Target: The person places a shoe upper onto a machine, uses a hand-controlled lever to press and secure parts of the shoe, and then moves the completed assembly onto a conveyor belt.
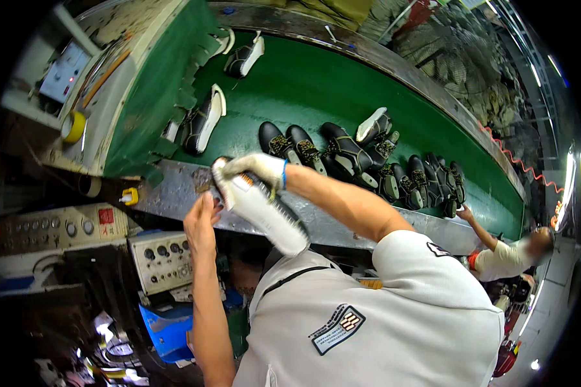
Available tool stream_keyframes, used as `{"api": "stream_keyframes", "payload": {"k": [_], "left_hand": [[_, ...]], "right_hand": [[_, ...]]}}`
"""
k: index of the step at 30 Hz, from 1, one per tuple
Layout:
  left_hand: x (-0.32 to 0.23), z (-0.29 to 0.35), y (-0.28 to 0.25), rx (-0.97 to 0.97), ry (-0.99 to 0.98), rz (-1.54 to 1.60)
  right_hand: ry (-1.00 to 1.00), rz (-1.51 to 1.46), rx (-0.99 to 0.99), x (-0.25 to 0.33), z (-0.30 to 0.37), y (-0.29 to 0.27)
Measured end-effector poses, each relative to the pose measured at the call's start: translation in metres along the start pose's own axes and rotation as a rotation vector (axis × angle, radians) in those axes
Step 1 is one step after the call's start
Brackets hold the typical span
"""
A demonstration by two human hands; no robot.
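Note:
My right hand, in a whitish knit glove, grips a black shoe upper by one end. Its white underside is turned up, and its other end points down toward my body. Bare and ungloved, my left hand is raised just beside the gripped end, fingers partly stretched and seemingly holding nothing. Whether its fingertips touch the upper is hard to tell. Beyond my hands, on a green conveyor belt, lies another black upper with a white underside. Several black shoes with yellowish laces stand to its right.
A metal ledge edges the belt. Green strip curtains hang at left, by yellow tape. Control panels and a blue bin stand at lower left. At far right, another person reaches to the belt.

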State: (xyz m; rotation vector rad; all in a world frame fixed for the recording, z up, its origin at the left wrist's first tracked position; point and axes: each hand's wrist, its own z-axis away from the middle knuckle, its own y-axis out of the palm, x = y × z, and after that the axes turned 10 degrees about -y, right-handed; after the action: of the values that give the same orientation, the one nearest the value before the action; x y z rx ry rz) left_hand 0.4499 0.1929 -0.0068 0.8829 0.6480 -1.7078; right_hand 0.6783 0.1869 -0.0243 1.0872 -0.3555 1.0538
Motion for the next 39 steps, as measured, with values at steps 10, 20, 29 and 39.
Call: {"api": "stream_keyframes", "payload": {"k": [10, 20, 29, 39], "left_hand": [[0.108, 0.03, -0.089, -0.268, -0.222, -0.119], [0.119, 0.086, -0.071, -0.372, -0.303, -0.09], [0.125, 0.115, -0.11, -0.502, -0.226, 0.057], [0.034, 0.102, -0.215, -0.57, 0.101, 0.377]], "right_hand": [[0.201, 1.592, -0.555, 0.054, -0.079, -0.188], [-0.06, 0.571, -0.851, -0.072, -0.372, -0.116], [-0.19, -0.261, -0.357, -0.079, -0.283, -0.088], [0.235, -0.609, 0.289, -0.123, -0.079, 0.167]]}}
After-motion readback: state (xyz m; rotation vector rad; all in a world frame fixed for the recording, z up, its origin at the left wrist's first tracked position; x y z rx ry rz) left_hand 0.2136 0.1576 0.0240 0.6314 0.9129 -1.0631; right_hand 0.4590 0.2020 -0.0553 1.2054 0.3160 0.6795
